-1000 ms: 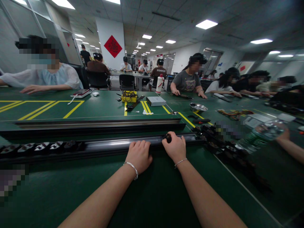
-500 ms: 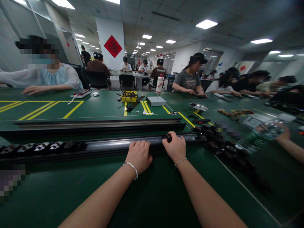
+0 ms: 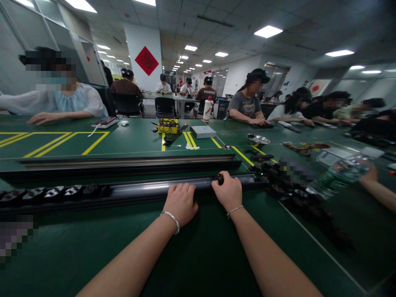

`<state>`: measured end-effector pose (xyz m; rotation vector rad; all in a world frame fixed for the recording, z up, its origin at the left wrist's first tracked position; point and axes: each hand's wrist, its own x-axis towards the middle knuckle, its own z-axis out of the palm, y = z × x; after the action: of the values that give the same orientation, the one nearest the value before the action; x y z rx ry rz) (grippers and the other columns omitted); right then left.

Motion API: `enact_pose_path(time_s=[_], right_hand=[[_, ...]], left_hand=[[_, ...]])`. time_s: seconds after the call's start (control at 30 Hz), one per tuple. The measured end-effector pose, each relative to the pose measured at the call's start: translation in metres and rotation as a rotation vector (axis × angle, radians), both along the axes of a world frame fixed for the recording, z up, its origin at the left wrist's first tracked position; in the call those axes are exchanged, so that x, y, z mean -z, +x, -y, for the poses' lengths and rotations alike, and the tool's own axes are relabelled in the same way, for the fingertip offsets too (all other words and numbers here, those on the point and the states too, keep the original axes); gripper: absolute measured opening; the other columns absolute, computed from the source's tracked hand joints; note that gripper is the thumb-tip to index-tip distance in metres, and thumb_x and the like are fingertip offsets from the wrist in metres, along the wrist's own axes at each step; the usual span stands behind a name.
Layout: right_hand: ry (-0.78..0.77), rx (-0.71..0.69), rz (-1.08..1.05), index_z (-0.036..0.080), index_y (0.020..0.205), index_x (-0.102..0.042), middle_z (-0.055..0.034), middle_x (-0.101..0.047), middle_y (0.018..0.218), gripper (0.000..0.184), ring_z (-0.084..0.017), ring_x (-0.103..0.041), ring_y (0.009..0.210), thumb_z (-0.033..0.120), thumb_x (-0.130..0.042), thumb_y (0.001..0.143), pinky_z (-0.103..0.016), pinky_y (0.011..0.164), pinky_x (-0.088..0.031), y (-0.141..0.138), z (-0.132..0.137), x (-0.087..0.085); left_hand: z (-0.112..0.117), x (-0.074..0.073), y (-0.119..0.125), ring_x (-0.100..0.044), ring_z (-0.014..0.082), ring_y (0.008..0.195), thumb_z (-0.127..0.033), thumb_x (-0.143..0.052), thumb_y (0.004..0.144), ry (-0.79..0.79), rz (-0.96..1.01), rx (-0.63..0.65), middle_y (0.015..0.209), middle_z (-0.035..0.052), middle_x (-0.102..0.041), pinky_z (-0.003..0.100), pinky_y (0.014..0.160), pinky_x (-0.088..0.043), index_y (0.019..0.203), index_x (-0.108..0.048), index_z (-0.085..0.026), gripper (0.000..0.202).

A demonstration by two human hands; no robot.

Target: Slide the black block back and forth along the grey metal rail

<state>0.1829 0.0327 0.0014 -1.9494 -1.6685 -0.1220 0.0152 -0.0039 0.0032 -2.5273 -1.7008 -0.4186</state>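
A long black rail (image 3: 139,188) with a shiny inner face lies across the table in front of me. Several black parts with silvery faces (image 3: 72,190) sit in its left portion. My left hand (image 3: 182,204) is closed over the near edge of the rail, its fingertips hidden on the far side. To the right of it, my right hand (image 3: 229,190) pinches a small dark rounded part (image 3: 220,179) at the rail. The underside of that part is hidden by my fingers.
Behind the rail lies another long black profile (image 3: 130,164). To the right are a heap of black parts (image 3: 305,194) and a water bottle (image 3: 337,177) beside another person's hand (image 3: 369,177). A metal bowl (image 3: 258,139), a white box (image 3: 203,131) and a yellow tray with cables (image 3: 168,125) stand farther back.
My hands and the rail stay practically where they were. Across the table, the person in the grey shirt has shifted their hands and forearms slightly.
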Motion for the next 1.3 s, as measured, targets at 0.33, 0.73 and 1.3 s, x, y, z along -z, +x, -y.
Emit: enact_pose_path(time_s=[0.33, 0.73, 1.3], right_hand=[[0.018, 0.001, 0.029, 0.019, 0.092, -0.055, -0.0035, -0.063, 0.076, 0.025, -0.019, -0.057, 0.077, 0.030, -0.044, 0.072, -0.034, 0.090, -0.027, 0.0015, -0.0005, 0.0003], [-0.006, 0.009, 0.012, 0.018, 0.094, -0.054, -0.0042, -0.064, 0.077, 0.027, -0.020, -0.057, 0.078, 0.030, -0.044, 0.072, -0.037, 0.093, -0.025, 0.0013, -0.0013, 0.0003], [-0.032, 0.057, 0.011, 0.019, 0.095, -0.055, -0.0039, -0.064, 0.078, 0.028, -0.020, -0.057, 0.080, 0.030, -0.046, 0.070, -0.039, 0.093, -0.023, 0.0000, 0.0014, -0.0042]], left_hand=[[-0.0007, 0.0029, -0.0003, -0.048, 0.0226, 0.096, -0.030, -0.049, 0.073, 0.028, 0.008, 0.002, 0.099, 0.0058, -0.057, 0.038, 0.087, -0.029, 0.104, -0.049, -0.021, 0.032], [-0.0003, 0.0023, -0.0006, -0.048, 0.0223, 0.097, -0.030, -0.049, 0.073, 0.015, 0.008, 0.003, 0.100, 0.0059, -0.057, 0.038, 0.088, -0.028, 0.105, -0.048, -0.021, 0.033], [0.0004, 0.0000, 0.0003, -0.047, 0.0227, 0.100, -0.030, -0.049, 0.074, -0.015, -0.001, -0.016, 0.103, 0.0069, -0.057, 0.039, 0.089, -0.028, 0.109, -0.048, -0.021, 0.036]])
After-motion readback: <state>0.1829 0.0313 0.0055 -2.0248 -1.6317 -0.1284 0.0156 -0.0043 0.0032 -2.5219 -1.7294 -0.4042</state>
